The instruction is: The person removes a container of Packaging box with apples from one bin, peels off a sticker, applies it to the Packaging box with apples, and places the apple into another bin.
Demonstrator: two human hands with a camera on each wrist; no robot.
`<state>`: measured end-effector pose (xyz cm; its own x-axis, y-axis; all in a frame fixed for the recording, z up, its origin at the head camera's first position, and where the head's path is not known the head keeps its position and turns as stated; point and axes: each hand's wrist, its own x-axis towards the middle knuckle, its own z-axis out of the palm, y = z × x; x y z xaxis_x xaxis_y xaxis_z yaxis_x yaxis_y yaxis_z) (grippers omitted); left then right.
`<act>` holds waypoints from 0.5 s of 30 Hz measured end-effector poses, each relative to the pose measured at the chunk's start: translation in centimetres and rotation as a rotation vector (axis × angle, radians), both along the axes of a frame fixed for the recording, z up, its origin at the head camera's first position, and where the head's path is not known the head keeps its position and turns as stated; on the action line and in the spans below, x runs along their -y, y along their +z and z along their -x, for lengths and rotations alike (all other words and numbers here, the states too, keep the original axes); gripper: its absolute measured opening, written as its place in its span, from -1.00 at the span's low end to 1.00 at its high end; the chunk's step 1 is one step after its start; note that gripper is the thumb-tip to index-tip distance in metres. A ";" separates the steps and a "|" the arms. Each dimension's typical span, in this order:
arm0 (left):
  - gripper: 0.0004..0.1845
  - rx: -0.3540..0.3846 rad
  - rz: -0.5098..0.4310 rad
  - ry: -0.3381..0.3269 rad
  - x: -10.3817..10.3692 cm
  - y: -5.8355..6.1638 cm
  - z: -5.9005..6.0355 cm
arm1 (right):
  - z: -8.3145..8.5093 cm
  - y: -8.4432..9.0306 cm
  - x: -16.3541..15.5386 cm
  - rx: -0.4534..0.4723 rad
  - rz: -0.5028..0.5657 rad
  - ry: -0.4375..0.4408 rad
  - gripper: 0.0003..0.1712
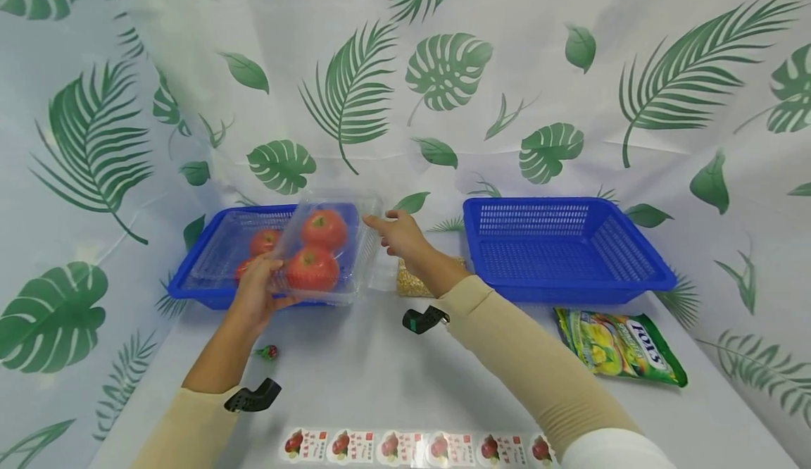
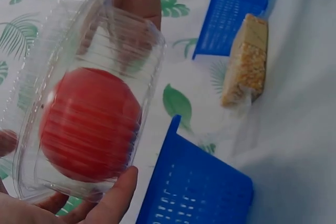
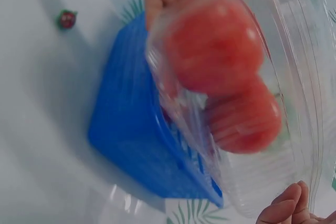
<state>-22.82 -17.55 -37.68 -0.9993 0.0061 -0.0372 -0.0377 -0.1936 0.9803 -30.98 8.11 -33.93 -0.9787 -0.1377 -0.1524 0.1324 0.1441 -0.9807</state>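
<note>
Head view: clear clamshell box (image 1: 317, 254) w/ two tomatoes (image 1: 312, 267) held tilted over left blue basket (image 1: 209, 293), not set down. Left hand (image 1: 256, 293) grips near edge, fingers curled under; right hand (image 1: 399, 233) fingertips touch far corner, fingers nearly straight. Second box w/ tomatoes (image 1: 253, 251) already in basket. Right blue basket (image 1: 564, 251) empty; label strip (image 1: 412, 448) on counter (image 1: 355, 377) appears unused.

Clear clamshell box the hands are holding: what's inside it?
The clear clamshell box holds two red tomatoes stacked front to back. The left hand grips its near edge, covering that corner. More red fruit shows behind it in the left blue basket.
</note>
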 end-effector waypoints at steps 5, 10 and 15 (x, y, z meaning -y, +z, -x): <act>-0.46 0.004 0.005 -0.061 0.2 -0.7 -0.3 | 0.3 -0.1 -1.1 0.001 -0.004 -0.029 0.01; -0.47 -0.007 0.022 -0.110 0.5 -1.3 -0.6 | 0.5 -0.4 -2.6 0.006 0.013 -0.046 -0.01; -0.41 -0.016 0.078 -0.150 0.5 -1.3 -0.9 | 0.2 -0.7 -3.9 0.003 0.041 -0.036 -0.07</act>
<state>-21.90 -18.08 -38.95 -0.9878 0.1533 -0.0275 -0.0448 -0.1107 0.9928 -31.22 12.01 -34.59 -0.9826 -0.1087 -0.1504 0.1398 0.0991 -0.9852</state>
